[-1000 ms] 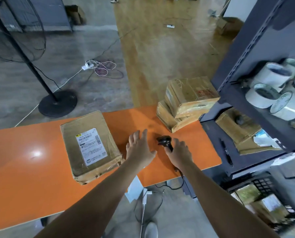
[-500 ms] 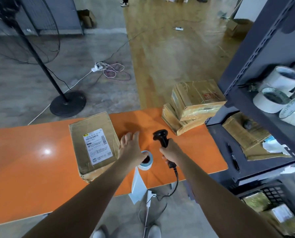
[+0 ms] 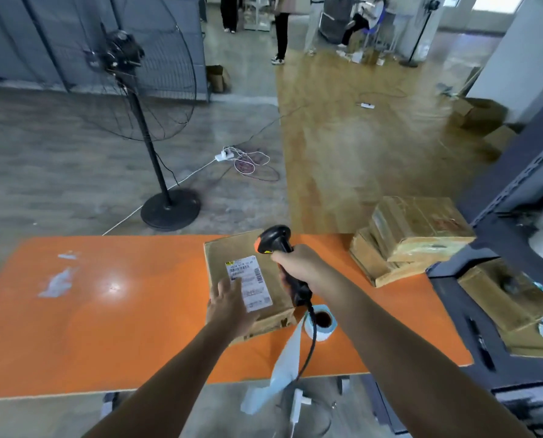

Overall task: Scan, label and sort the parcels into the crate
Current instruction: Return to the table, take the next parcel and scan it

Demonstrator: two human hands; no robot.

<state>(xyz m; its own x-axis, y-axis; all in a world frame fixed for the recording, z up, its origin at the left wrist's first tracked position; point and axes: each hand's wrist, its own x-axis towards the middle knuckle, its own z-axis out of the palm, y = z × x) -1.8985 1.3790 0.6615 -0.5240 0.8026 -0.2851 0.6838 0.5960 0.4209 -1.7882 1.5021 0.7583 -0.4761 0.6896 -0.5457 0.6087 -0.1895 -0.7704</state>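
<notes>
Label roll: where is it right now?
Head view: the label roll stands on the orange table near its front edge, beside the parcel and below the scanner.

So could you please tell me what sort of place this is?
Probably a warehouse packing station: taped brown cardboard parcels stacked on an orange worktable, a black handheld barcode scanner in the right hand, and a white label roll.

Warehouse packing station: parcels [image 3: 418, 229], shelving [image 3: 516, 172], scanner [image 3: 276, 240].

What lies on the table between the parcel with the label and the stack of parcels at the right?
In the head view, only bare orange table there, crossed above by the right hand holding the scanner.
</notes>
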